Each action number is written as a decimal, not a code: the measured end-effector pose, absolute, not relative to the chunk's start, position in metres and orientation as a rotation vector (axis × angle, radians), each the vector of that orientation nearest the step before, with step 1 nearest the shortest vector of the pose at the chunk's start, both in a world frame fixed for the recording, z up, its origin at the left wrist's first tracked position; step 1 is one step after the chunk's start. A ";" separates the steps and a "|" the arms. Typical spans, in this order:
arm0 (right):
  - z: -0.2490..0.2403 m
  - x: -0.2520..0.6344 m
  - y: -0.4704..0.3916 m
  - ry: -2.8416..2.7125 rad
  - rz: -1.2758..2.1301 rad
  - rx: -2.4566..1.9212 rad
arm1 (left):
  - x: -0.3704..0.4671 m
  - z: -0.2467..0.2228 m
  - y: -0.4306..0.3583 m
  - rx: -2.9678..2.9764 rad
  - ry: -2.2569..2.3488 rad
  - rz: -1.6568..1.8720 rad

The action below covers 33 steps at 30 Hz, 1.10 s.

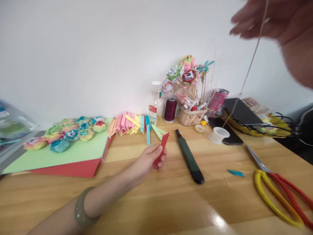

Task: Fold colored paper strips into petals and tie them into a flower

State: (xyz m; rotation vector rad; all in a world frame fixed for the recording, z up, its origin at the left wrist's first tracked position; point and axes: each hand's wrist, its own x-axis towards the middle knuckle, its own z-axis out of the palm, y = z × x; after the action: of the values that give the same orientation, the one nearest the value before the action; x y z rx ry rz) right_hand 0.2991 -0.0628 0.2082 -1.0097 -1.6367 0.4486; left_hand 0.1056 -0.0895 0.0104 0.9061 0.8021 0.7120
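Note:
My left hand [153,156] reaches in over the table, a bracelet on its wrist. Its thumb and fingers pinch a narrow red paper strip [164,141], which points up and to the right. At the top right, my right hand [276,24] is raised, partly cut off and blurred. A thin beige strand [251,58] runs from that hand down to a small white round holder [219,134], bending slightly on the way. Whether its upper part is cord or a stick I cannot make out. A green-handled tool [189,160] lies right of my left hand.
Scissors [271,176] with red and yellow handles lie at the right. Crumpled paper flowers [70,133] sit on green paper [49,161] at the left. Coloured strips [127,122], a bottle [156,102], a thread spool [169,110] and a flower basket [192,116] line the wall.

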 end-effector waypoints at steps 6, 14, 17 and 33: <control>0.111 0.252 -0.083 -1.649 1.010 -0.901 | 0.094 0.020 -0.078 1.079 0.839 0.896; 0.059 0.235 -0.066 -1.521 1.358 -1.056 | 0.088 0.019 -0.065 1.077 0.840 1.033; 0.061 0.234 -0.067 -1.567 1.318 -1.136 | 0.090 0.019 -0.063 1.027 0.818 1.105; 0.048 0.224 -0.059 -2.050 0.612 -1.245 | 0.092 0.016 -0.063 1.055 0.864 1.117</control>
State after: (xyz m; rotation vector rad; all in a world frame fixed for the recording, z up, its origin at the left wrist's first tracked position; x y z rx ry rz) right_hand 0.2243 -0.0593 0.0483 -1.2447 -2.0501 0.6115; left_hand 0.0916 -0.0629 0.0164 1.0548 0.8640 1.1170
